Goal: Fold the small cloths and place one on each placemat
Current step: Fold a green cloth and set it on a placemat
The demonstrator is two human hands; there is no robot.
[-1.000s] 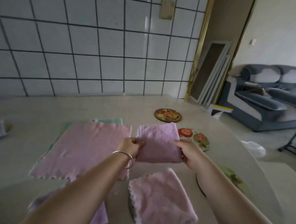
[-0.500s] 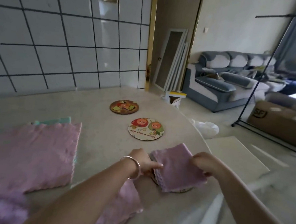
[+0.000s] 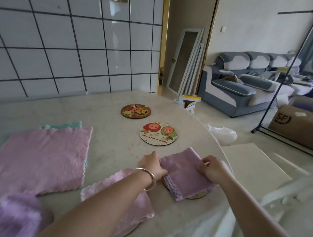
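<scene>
Folded lilac cloth (image 3: pixel 185 174) lies on a round placemat (image 3: pixel 199 195) near the table (image 3: pixel 112 148) edge, covering most of it. Left hand (image 3: pixel 153 165) sits at its left side, fingers curled down against the edge, a silver bangle (image 3: pixel 148 179) on the wrist. Right hand (image 3: pixel 214 169) grips the right side, fingers pinched on the fabric. Both forearms reach forward. Beyond lie two bare cartoon placemats (image 3: pixel 158 133); leftward, a spread pink cloth (image 3: pixel 37 162).
</scene>
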